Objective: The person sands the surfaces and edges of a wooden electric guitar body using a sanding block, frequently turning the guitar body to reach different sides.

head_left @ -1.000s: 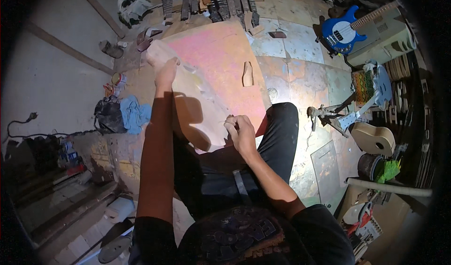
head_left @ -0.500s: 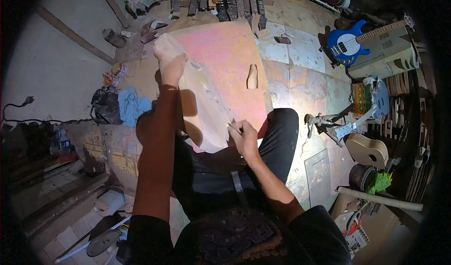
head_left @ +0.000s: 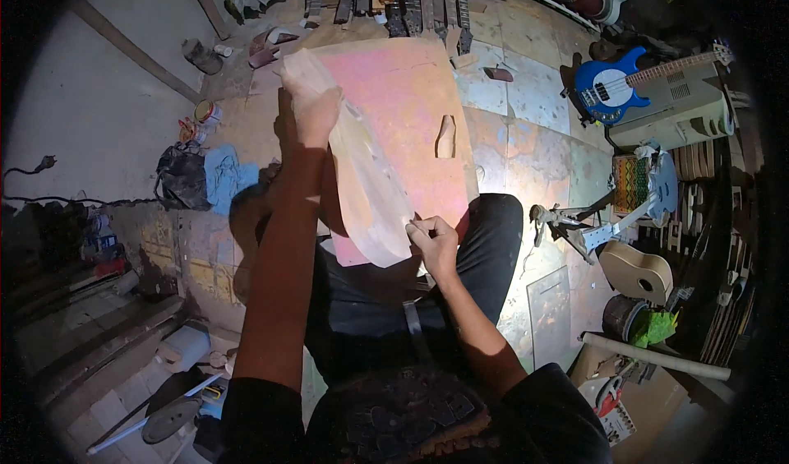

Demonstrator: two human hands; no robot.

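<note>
A pale, curved piece that looks like a wooden guitar body (head_left: pixel 370 193) is tilted up over a pink-stained board (head_left: pixel 403 86). My left hand (head_left: pixel 316 110) grips its far end, fingers wrapped over the top. At the near right edge of the piece, my right hand (head_left: pixel 434 238) is closed in a pinch. Whatever lies between those fingertips is too small to make out. A small bottle-shaped wooden offcut (head_left: pixel 446 138) rests on the right side of the board.
My bent knee (head_left: pixel 493 226) is beside the board. To the right are a blue bass guitar (head_left: pixel 608 86), a metal stand (head_left: pixel 567 226) and an unfinished acoustic guitar body (head_left: pixel 634 271). Several clamps and files (head_left: pixel 403 4) lie beyond the board. A blue cloth (head_left: pixel 226 180) is at the left.
The pale piece has turned more on its edge, and its far end has shifted right with my left hand. My right hand has moved slightly right and stays pinched at the near edge.
</note>
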